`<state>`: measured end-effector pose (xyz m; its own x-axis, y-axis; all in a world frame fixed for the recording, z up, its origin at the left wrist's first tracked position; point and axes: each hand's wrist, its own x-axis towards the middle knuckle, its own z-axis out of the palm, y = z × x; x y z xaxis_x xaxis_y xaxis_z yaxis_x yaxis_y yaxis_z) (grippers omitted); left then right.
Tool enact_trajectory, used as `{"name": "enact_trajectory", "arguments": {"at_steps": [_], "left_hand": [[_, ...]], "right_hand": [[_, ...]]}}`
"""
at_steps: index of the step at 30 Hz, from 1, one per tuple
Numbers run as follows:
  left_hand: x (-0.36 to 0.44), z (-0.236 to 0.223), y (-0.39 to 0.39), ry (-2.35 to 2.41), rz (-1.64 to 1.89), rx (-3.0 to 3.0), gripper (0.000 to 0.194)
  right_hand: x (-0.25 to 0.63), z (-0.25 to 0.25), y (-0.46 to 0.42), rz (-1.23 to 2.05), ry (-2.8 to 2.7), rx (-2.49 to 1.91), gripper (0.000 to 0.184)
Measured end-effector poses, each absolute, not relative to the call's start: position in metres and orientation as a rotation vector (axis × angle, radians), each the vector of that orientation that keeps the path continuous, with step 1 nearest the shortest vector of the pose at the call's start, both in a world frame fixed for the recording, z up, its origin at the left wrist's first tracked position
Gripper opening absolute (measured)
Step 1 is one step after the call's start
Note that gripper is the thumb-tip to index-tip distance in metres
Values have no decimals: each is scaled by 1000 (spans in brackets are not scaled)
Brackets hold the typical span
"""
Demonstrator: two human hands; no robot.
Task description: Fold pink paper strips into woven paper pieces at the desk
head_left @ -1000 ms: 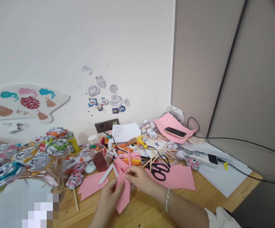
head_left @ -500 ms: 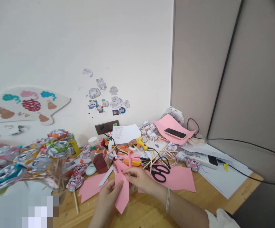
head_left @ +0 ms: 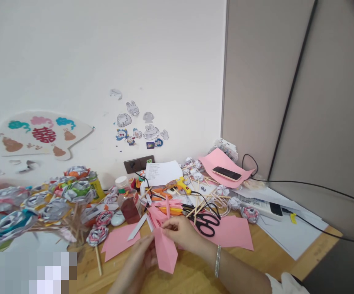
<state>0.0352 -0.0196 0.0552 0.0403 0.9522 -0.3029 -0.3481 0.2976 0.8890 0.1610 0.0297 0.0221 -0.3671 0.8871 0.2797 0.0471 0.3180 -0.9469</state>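
Over the front of the table I have a folded piece of pink paper (head_left: 165,254), narrow at the top with an angled lower end. My right hand (head_left: 178,229), with a beaded bracelet on its wrist, pinches the paper near its upper end between thumb and fingers. At the paper's left edge, my left hand (head_left: 145,254) is closed on it, with some fingers hidden behind the sheet. Black-handled scissors (head_left: 207,225) lie just right of my right hand, on more pink sheets (head_left: 236,232). Another pink sheet (head_left: 121,243) rests left of my hands.
Paper flowers on sticks (head_left: 77,192) crowd the left side. A jar of reddish liquid (head_left: 130,204) stands behind my hands. Beyond are a yellow glue gun (head_left: 183,185), wooden sticks and a bead string (head_left: 222,204). One phone (head_left: 227,173) lies on pink paper; cables run right.
The pink paper has turned, its lower end swinging right. My left thumb has come off its front face toward the left edge. My right hand still pinches the upper part.
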Motion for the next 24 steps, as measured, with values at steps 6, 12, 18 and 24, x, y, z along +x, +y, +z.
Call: {"name": "enact_trajectory", "arguments": {"at_steps": [6, 12, 18, 24], "left_hand": [[35, 63, -21, 1064, 1112, 709, 25], [31, 59, -18, 1020, 1054, 709, 25], [26, 55, -14, 988, 967, 747, 28], [25, 54, -15, 915, 976, 705, 20]], "right_hand": [[160, 23, 29, 1111, -1683, -892, 17], [160, 31, 23, 1071, -1687, -930, 12], [159, 30, 22, 905, -1757, -982, 6], [161, 33, 18, 666, -1855, -1033, 7]]}}
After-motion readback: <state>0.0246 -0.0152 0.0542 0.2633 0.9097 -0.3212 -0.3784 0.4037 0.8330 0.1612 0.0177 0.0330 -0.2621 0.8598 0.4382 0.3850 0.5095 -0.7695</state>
